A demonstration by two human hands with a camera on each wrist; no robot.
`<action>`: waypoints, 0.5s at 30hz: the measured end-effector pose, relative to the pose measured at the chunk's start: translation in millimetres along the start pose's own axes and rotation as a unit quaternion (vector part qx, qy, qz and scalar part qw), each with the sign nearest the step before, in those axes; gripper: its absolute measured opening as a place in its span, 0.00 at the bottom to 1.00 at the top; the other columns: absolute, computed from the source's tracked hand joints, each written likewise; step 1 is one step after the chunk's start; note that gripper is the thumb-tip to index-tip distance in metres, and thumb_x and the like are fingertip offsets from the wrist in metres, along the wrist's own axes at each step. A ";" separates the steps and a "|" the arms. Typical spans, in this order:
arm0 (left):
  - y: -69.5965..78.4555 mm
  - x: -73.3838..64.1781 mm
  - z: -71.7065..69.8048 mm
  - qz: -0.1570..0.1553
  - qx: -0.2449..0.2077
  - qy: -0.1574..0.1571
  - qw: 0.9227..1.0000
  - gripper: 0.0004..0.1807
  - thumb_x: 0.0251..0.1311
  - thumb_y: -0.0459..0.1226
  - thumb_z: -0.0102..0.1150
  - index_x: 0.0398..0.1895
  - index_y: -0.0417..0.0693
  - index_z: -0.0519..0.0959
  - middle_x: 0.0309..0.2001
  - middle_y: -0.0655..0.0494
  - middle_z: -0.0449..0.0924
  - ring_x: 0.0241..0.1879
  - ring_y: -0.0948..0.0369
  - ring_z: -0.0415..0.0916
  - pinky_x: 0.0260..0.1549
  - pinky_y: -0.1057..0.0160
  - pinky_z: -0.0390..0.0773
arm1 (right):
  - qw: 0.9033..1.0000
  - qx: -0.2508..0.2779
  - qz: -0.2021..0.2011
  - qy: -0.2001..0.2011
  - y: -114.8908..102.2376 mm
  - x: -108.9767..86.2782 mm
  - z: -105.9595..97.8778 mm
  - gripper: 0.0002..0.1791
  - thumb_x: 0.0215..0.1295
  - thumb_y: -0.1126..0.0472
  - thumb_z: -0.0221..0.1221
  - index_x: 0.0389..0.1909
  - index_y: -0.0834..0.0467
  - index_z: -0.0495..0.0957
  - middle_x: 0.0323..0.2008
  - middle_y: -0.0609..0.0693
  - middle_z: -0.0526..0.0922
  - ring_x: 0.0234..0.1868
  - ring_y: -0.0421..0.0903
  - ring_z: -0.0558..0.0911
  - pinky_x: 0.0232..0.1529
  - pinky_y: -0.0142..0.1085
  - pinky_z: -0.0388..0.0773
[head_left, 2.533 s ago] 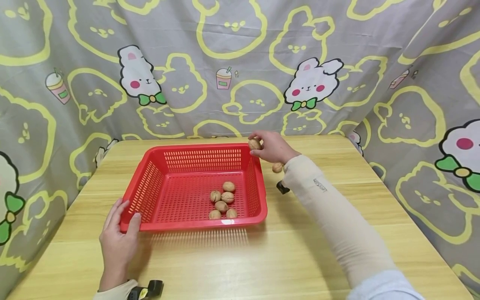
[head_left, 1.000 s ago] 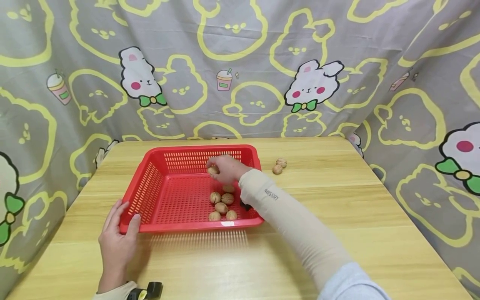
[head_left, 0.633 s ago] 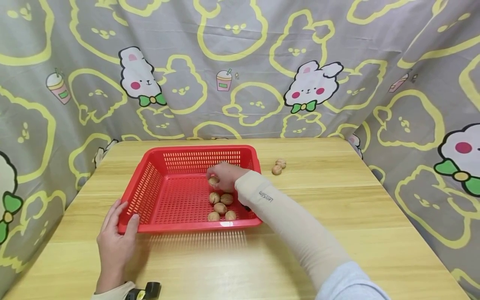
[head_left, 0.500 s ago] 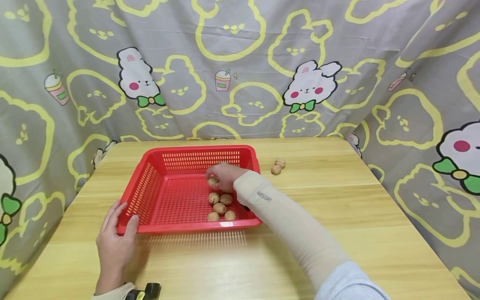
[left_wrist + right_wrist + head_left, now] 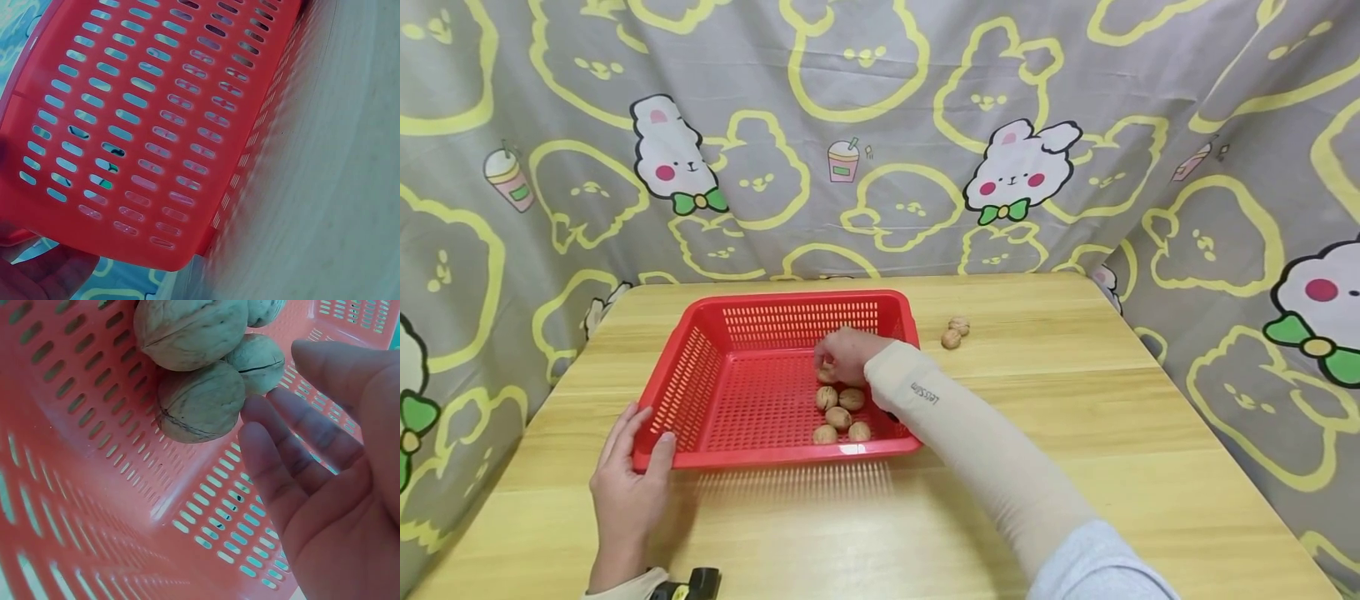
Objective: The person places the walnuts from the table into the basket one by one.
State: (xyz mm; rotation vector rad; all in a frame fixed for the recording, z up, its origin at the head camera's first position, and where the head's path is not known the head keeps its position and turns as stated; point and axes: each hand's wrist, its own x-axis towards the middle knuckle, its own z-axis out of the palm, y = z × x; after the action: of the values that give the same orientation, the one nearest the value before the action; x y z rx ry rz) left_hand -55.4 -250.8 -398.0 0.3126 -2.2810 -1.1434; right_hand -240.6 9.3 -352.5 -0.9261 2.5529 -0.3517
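A red plastic basket [image 5: 775, 454] with slotted walls stands on the wooden table. At its near left corner my left hand [image 5: 631, 492] grips the rim, thumb over the front edge and fingers along the left side; in the left wrist view its fingers [image 5: 65, 272] show below the basket wall. My right hand [image 5: 850, 354] reaches inside, low over the right half. In the right wrist view its thumb and fingers are spread apart, fingertips right at a walnut [image 5: 201, 403]. Several other walnuts [image 5: 838, 417] lie clustered on the basket floor towards the near right.
Two walnuts [image 5: 951, 338] lie together on the table [image 5: 1075, 417], right of the basket. A patterned grey curtain [image 5: 895, 242] hangs behind and along both sides of the table. Black wrist cameras [image 5: 703, 582] are strapped to the arms.
My right hand carried a walnut from beyond the basket's right rim, lowered it to the basket floor and has loosened its fingers from it. My left hand stays on the corner.
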 end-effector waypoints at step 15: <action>-1.9 0.0 1.2 0.006 -0.005 0.005 1.000 0.23 0.63 0.35 0.58 0.62 0.40 0.74 0.69 0.53 0.65 0.66 0.49 0.63 0.53 0.82 0.63 | 0.990 0.097 -0.029 0.103 5.2 -8.4 -24.2 0.15 0.68 0.56 0.59 0.54 0.55 0.79 0.49 0.47 0.80 0.53 0.43 0.77 0.53 0.37 0.75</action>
State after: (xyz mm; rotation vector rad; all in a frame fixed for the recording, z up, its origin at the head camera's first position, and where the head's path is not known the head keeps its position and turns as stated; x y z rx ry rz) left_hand -56.2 -251.1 -400.1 0.2997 -2.2643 -1.1438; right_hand -248.4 21.0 -330.5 -0.9339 2.6179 -0.7347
